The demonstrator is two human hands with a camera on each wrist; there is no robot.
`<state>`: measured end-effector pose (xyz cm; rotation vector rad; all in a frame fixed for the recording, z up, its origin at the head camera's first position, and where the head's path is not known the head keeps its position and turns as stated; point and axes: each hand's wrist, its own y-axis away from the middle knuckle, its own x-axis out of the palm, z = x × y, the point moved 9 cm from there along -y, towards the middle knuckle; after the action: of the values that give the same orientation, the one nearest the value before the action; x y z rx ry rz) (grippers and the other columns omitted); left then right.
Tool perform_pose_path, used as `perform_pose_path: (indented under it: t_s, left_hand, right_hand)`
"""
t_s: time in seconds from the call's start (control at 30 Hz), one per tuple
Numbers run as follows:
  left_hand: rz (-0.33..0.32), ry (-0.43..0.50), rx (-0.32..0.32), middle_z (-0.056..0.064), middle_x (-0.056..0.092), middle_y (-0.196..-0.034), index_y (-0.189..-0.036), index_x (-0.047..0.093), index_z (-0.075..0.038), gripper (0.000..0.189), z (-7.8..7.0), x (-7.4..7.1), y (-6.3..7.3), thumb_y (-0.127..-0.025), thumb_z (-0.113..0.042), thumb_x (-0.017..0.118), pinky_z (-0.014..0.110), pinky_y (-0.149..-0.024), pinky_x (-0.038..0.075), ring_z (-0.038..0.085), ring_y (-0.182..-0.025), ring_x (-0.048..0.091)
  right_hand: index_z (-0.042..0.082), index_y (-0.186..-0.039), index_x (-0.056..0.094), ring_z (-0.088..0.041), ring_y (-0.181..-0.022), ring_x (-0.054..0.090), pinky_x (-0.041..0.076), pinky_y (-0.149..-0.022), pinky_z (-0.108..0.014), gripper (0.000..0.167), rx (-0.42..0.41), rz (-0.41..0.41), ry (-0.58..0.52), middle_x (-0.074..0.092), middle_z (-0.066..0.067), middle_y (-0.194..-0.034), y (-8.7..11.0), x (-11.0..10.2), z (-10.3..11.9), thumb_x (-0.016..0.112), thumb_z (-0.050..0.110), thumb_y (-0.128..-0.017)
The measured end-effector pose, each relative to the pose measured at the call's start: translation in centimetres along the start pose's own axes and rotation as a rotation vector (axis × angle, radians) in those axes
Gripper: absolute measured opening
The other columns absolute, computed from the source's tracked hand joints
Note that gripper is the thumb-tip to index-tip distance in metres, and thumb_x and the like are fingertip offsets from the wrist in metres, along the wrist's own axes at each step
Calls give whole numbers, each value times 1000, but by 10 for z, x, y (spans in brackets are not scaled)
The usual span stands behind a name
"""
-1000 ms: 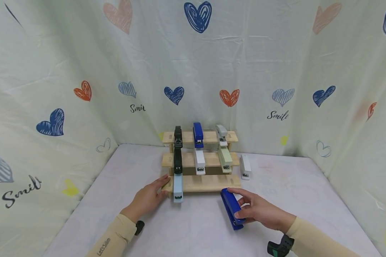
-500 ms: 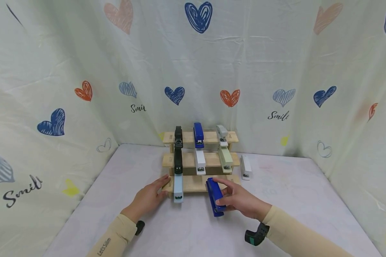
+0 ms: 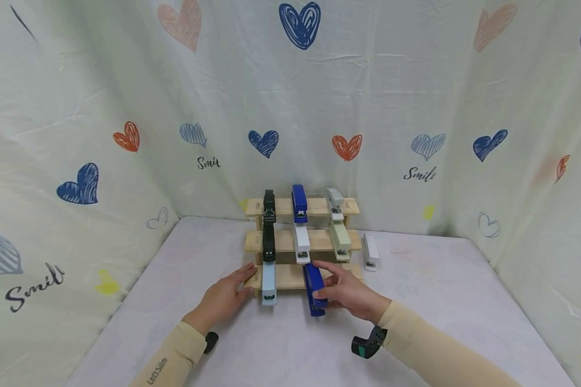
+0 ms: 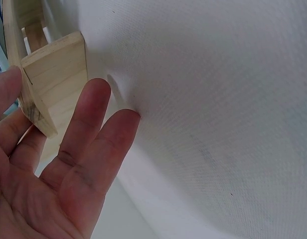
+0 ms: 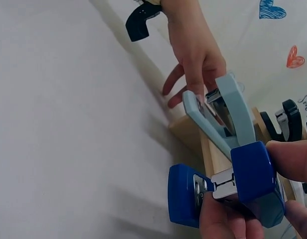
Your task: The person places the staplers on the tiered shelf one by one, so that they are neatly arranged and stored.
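My right hand (image 3: 352, 294) grips a dark blue stapler (image 3: 312, 282) by its sides, over the right half of the bottom board of a three-tier wooden rack (image 3: 289, 276). The stapler's front end points toward me; in the right wrist view, its front (image 5: 254, 172) shows a gap between top arm and base. At the board's left end, my left hand (image 3: 225, 293) pinches the edge between thumb and fingers, while two other fingers (image 4: 88, 114) stretch out past it. Beside that hand, a light blue stapler (image 3: 268, 282) lies on the same board.
The middle tier holds a black stapler (image 3: 268, 242), a white one (image 3: 301, 243) and a pale green one (image 3: 340, 240). On top are black (image 3: 268, 204), blue (image 3: 299, 201) and grey (image 3: 335, 201) staplers. Another white stapler (image 3: 370, 251) stands on the table right of the rack.
My right hand has carried the blue stapler left and away from me, from beside the rack's front right corner to over the bottom board. The stapler has turned straighter. My left hand stays put.
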<state>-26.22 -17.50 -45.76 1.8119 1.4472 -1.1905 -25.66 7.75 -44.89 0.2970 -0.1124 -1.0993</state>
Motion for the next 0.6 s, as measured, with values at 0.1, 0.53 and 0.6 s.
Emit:
perform_pose_path:
  t_s: [0.1, 0.53, 0.6]
  left_hand:
    - [4, 3, -1, -1, 43, -155, -146, 53, -12, 52, -1, 0, 0, -97, -20, 68, 52, -97, 47, 31, -133, 48]
    - [10, -7, -20, -2, 41, -155, -147, 52, -14, 52, 3, 2, 0, -97, -22, 67, 52, -96, 48, 31, -133, 48]
    - [10, -9, -22, -3, 41, -155, -147, 52, -14, 52, 3, 2, -1, -98, -22, 67, 52, -97, 48, 30, -133, 48]
  right_hand:
    - [14, -155, 35, -32, -101, 59, 56, -81, -47, 78, 3, -10, 2, 52, -22, -114, -2, 1, -1, 74, 5, -88]
    - [10, -154, 35, -33, -103, 61, 54, -87, -54, 76, 8, -48, -5, 52, -22, -120, -10, 8, -1, 75, 7, -89]
    - [9, -153, 36, -32, -103, 61, 54, -87, -53, 76, 7, -51, -20, 52, -22, -119, -10, 9, 1, 75, 4, -88]
